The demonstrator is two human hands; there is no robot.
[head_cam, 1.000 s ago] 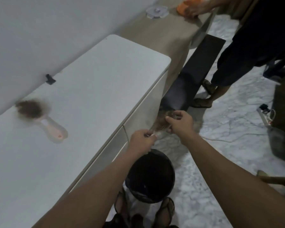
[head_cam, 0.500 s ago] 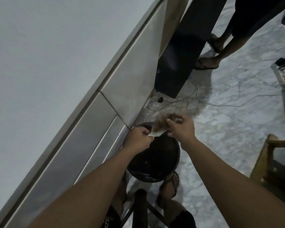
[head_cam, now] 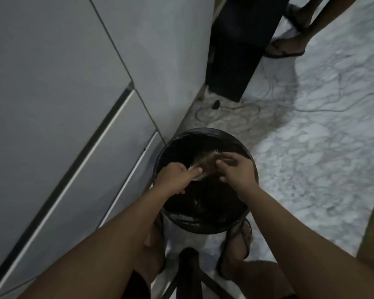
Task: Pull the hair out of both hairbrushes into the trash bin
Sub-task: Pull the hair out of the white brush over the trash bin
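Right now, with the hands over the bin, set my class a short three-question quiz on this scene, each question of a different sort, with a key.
1. True or false: the hairbrush is held above the open trash bin.
2. Which hand grips the brush by its handle? A) left hand B) right hand C) neither
3. Fill in: the right hand's fingers are at the clump of brown ____ on the brush head.

Key: 1 true. 2 A. 3 hair.
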